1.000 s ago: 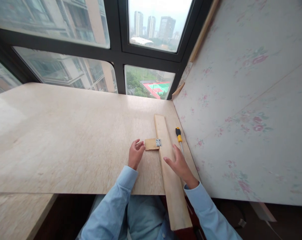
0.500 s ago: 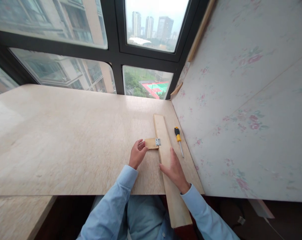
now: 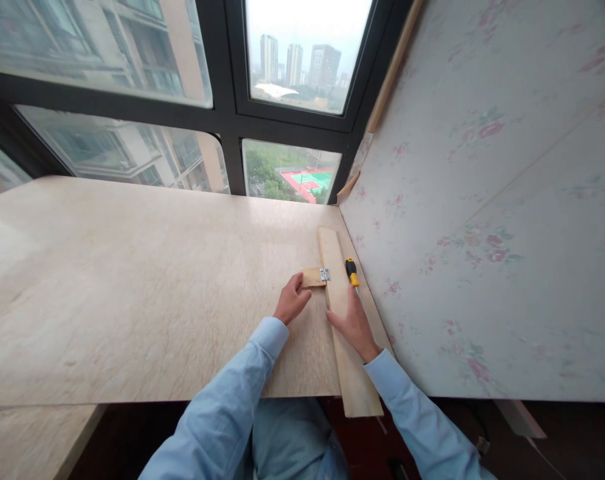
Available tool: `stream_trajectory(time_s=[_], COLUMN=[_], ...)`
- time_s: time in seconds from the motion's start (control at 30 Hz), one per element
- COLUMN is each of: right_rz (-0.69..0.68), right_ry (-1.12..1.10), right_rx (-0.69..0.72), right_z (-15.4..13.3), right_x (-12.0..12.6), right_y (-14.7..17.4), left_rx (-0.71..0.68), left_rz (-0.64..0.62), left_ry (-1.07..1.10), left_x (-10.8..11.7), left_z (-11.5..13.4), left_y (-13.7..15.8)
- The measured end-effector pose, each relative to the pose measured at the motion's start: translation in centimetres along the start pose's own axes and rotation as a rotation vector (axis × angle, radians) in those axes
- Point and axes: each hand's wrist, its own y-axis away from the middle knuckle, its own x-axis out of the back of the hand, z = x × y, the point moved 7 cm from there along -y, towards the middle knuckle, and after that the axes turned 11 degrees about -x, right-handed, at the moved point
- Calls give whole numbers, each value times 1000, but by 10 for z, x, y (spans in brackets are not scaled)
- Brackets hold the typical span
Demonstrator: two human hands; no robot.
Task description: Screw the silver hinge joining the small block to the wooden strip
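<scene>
Between both hands (image 3: 292, 301) (image 3: 353, 321): hinge (image 3: 325, 274), joining block (image 3: 312, 277) and plank (image 3: 343, 313).

Both hands lie flat, fingers loose — left (image 3: 292, 303), right (image 3: 353, 323).

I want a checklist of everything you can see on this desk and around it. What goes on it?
Surface: pale marble-look table, set in a corner.
Job's things: long wooden board overhanging the near edge; small wooden block joined to it by a metal hinge; yellow-and-black screwdriver beside the board.
Clutter: nothing seen.
Hands: left hand touches the small block; right hand rests on the board, fingers by the screwdriver.
Cables: nothing seen for certain.
Surroundings: dark-framed window showing towers and a sports court; flowered wall panel on the right.
</scene>
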Motion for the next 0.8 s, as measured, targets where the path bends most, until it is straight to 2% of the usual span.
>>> stream_trajectory(time_s=[0.13, 0.27, 0.37, 0.47, 0.53, 0.63, 0.7, 0.77, 0.8], right_rz=[-2, -63, -116, -153, -197, -316, -439, -545, -555], right_ry=[-2, 24, 47, 58, 41, -74, -194, -299, -330], right_rx=[31, -5, -71, -118, -85, 21, 76, 66, 52], right_z=[-1, 2, 7, 2, -18, -74, -115, -145, -154], right_x=[2, 0, 3, 15, 25, 32, 21, -4, -20], right_y=[-6, -8, -8, 0, 14, 45, 67, 82, 85], left_rx=[-46, -71, -40, -1, 11, 23, 8, -2, -3], left_rz=[-32, 0, 15, 22, 51, 161, 283, 390, 428], left_ry=[-48, -16, 10, -2, -19, -30, -64, -99, -110], left_x=[-3, 3, 17, 44, 68, 108, 136, 161, 173], left_z=[-1, -1, 0, 5, 10, 18, 26, 33, 36], left_y=[-4, 1, 10, 22, 32, 48, 59, 69, 74])
